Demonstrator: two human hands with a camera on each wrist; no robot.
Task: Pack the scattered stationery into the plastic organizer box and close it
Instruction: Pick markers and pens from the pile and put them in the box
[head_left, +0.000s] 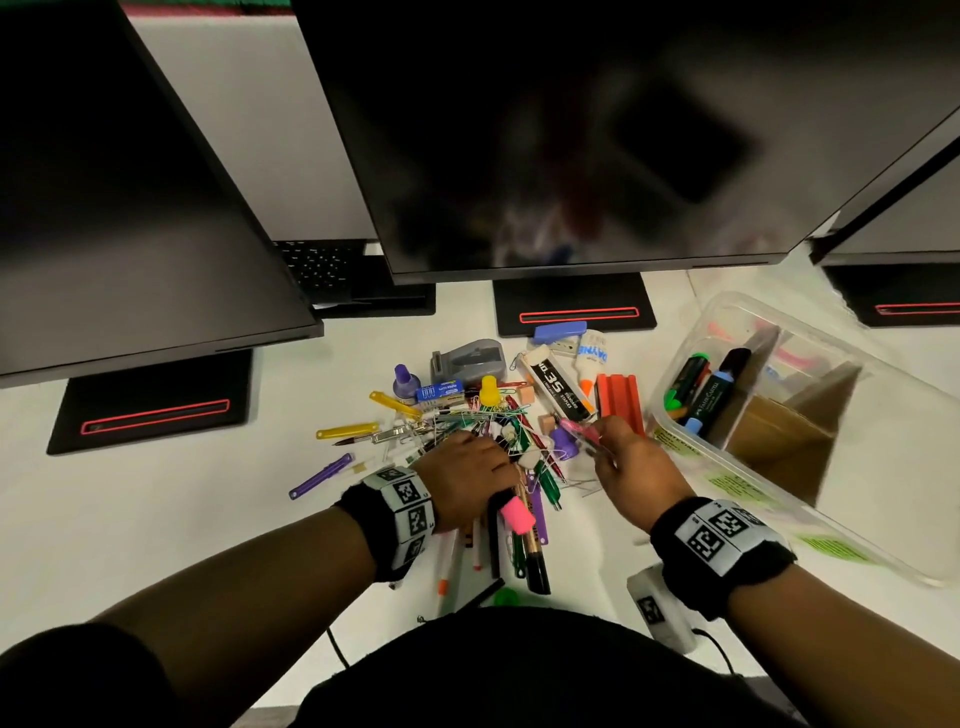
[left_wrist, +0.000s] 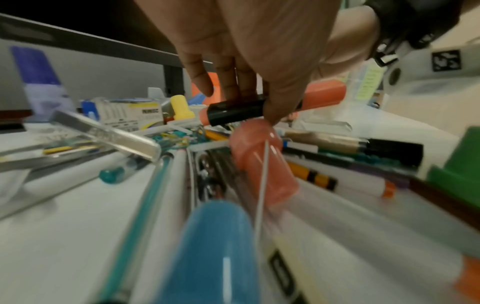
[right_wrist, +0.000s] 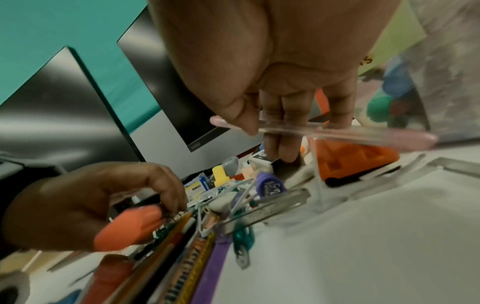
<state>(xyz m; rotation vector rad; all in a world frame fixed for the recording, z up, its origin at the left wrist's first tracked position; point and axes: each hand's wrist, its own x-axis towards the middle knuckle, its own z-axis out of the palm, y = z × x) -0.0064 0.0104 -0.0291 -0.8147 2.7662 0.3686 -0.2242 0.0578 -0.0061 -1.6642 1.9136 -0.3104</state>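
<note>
A heap of pens, clips and markers (head_left: 467, 421) lies on the white desk. My left hand (head_left: 483, 467) rests on the heap and grips a black highlighter with a pink cap (head_left: 517, 514); in the left wrist view the fingers (left_wrist: 233, 82) curl round its black barrel (left_wrist: 236, 112). Just right of the heap, my right hand (head_left: 613, 447) pinches a thin clear pink pen (head_left: 579, 430) between thumb and fingers (right_wrist: 285, 115), with the pen (right_wrist: 337, 133) lifted off the desk. The clear plastic organizer box (head_left: 737, 312) stands open at the right, with highlighters (head_left: 701, 384) in one compartment.
Black monitors (head_left: 571, 130) and their stands (head_left: 574, 306) line the back. A grey tape dispenser (head_left: 470, 358), a staples box (head_left: 558, 384), a glue bottle (head_left: 592, 358) and an orange block (head_left: 618, 400) sit behind the heap. The box's lid (head_left: 883, 545) lies at the right.
</note>
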